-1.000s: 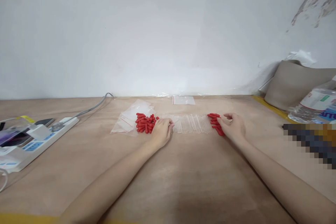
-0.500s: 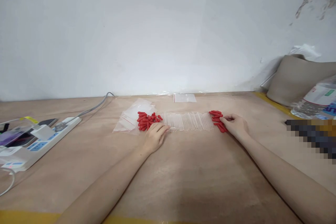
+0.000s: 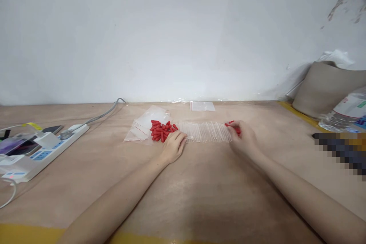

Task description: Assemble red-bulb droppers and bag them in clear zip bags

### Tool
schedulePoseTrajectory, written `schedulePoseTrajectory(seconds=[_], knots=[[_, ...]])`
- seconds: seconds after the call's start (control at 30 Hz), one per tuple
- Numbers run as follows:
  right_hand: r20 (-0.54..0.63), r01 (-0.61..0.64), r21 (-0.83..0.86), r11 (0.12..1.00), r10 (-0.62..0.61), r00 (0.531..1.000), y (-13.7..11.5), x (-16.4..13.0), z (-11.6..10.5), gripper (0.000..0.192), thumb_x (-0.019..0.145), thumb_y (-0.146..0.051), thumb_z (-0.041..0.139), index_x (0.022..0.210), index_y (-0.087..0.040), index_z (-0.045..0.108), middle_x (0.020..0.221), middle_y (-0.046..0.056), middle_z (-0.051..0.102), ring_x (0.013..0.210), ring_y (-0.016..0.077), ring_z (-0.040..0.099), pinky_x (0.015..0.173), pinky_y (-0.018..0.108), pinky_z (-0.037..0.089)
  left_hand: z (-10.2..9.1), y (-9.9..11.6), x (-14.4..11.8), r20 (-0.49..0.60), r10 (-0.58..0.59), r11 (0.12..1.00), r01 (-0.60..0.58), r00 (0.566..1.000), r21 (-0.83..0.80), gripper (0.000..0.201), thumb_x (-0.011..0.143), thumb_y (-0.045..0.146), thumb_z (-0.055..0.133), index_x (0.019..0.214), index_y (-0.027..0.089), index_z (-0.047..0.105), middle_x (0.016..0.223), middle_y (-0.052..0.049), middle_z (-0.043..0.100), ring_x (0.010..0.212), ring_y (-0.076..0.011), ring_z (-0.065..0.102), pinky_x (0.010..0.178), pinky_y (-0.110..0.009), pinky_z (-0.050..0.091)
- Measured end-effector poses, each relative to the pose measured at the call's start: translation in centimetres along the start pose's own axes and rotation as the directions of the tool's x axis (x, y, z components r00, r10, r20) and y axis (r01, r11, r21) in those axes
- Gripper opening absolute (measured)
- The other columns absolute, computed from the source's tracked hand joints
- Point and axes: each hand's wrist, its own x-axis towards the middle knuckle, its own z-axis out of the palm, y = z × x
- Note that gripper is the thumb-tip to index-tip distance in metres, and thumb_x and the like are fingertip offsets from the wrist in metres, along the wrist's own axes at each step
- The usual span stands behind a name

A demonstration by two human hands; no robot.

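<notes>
A row of thin clear tubes lies side by side on the table. At its left end rests my left hand, fingers closed, with the end of a thin clear tube sticking out sideways past the fingertips. Just behind that hand is a pile of red rubber dropper bulbs. My right hand is over the right end of the row, thumb and fingers pinched. A red bulb shows at its fingertips. More red bulbs behind are partly hidden by this hand.
Clear zip bags lie under and left of the bulb pile, and another small bag lies near the wall. A power strip with plugs and a phone sits at left. At right stand a grey-brown container and a plastic bottle.
My right hand has moved left from the right-hand bulbs to the end of the tube row, with a red bulb at its fingertips. My left hand has stayed nearly still.
</notes>
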Motion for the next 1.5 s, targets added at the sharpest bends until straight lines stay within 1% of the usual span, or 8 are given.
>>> schedulePoseTrajectory(seconds=[0.07, 0.13, 0.23, 0.53, 0.8, 1.0, 1.23, 1.5], knots=[[0.089, 0.125, 0.091, 0.988, -0.133, 0.987, -2.1, -0.5, 1.0, 0.018, 0.08, -0.032, 0.046, 0.09, -0.018, 0.053, 0.086, 0.008, 0.06, 0.079, 0.0198, 0.056, 0.068, 0.032, 0.043, 0.3, 0.2, 0.4, 0.012, -0.017, 1.0, 0.017, 1.0, -0.013, 0.016, 0.087, 0.02, 0.037, 0.091, 0.017, 0.052, 0.085, -0.005, 0.055, 0.08, -0.0172, 0.051, 0.073, -0.03, 0.041], [0.18, 0.257, 0.148, 0.955, -0.281, 0.943, -3.7, -0.9, 2.1, 0.022, 0.082, -0.026, 0.045, 0.102, -0.019, 0.051, 0.089, 0.008, 0.057, 0.081, 0.0193, 0.055, 0.07, 0.033, 0.044, 0.5, 0.4, 0.7, 0.013, -0.031, 0.999, 0.031, 0.999, -0.021, 0.016, 0.087, 0.021, 0.037, 0.092, 0.017, 0.052, 0.085, -0.005, 0.054, 0.079, -0.0169, 0.051, 0.073, -0.03, 0.041], [0.249, 0.358, 0.23, 0.905, -0.41, 0.877, -5.0, -1.4, 3.6, 0.021, 0.084, -0.02, 0.04, 0.101, -0.019, 0.054, 0.089, 0.008, 0.053, 0.079, 0.017, 0.053, 0.071, 0.032, 0.045, 0.8, 0.5, 1.0, 0.006, -0.029, 0.999, 0.029, 1.0, -0.03, 0.017, 0.088, 0.022, 0.037, 0.092, 0.017, 0.052, 0.085, -0.005, 0.053, 0.079, -0.0169, 0.051, 0.073, -0.029, 0.042], [0.211, 0.291, 0.33, 0.898, -0.371, 0.904, -4.1, -2.1, 5.0, 0.018, 0.082, -0.017, 0.045, 0.094, -0.02, 0.058, 0.083, 0.005, 0.05, 0.078, 0.0155, 0.051, 0.07, 0.031, 0.046, 0.9, 0.2, 0.7, 0.006, 0.062, 0.996, -0.062, 0.998, -0.058, 0.018, 0.089, 0.022, 0.037, 0.094, 0.017, 0.054, 0.085, -0.005, 0.057, 0.082, -0.0166, 0.052, 0.076, -0.03, 0.042], [0.24, 0.277, 0.385, 0.88, -0.385, 0.891, -4.4, -1.9, 5.0, 0.016, 0.082, -0.02, 0.046, 0.093, -0.021, 0.058, 0.086, 0.006, 0.052, 0.078, 0.0151, 0.052, 0.068, 0.031, 0.047, 0.4, 0.3, 0.7, 0.015, 0.123, 0.99, -0.124, 0.992, 0.072, 0.021, 0.089, 0.026, 0.038, 0.097, 0.018, 0.057, 0.087, -0.005, 0.061, 0.08, -0.0174, 0.054, 0.073, -0.031, 0.04], [0.291, 0.234, 0.388, 0.892, -0.36, 0.887, -4.4, -1.8, 4.8, 0.013, 0.079, -0.024, 0.052, 0.089, -0.019, 0.06, 0.081, 0.004, 0.057, 0.073, 0.0138, 0.054, 0.066, 0.028, 0.046, 1.0, -0.1, 0.5, -0.032, 0.17, 0.985, -0.17, 0.985, -0.016, 0.021, 0.088, 0.024, 0.041, 0.097, 0.018, 0.059, 0.085, -0.005, 0.061, 0.076, -0.0149, 0.055, 0.068, -0.027, 0.044], [0.289, 0.257, 0.367, 0.894, -0.372, 0.882, -4.2, -1.9, 4.9, 0.013, 0.081, -0.026, 0.05, 0.083, -0.02, 0.061, 0.075, 0.002, 0.063, 0.07, 0.0141, 0.058, 0.065, 0.028, 0.046, 1.1, -0.5, 0.4, -0.031, 0.221, 0.97, -0.223, 0.975, -0.095, 0.026, 0.088, 0.021, 0.037, 0.101, 0.018, 0.059, 0.086, -0.007, 0.06, 0.077, -0.0145, 0.056, 0.066, -0.026, 0.047], [0.271, 0.333, 0.387, 0.86, -0.451, 0.851, -3.9, -2.1, 4.6, 0.013, 0.082, -0.023, 0.048, 0.082, -0.02, 0.061, 0.075, 0.003, 0.062, 0.072, 0.0141, 0.057, 0.066, 0.028, 0.046, 0.6, -0.3, 0.4, 0.026, 0.326, 0.945, -0.324, 0.945, -0.046, 0.029, 0.086, 0.011, 0.036, 0.105, 0.016, 0.057, 0.089, -0.008, 0.062, 0.077, -0.0157, 0.055, 0.064, -0.026, 0.047]])
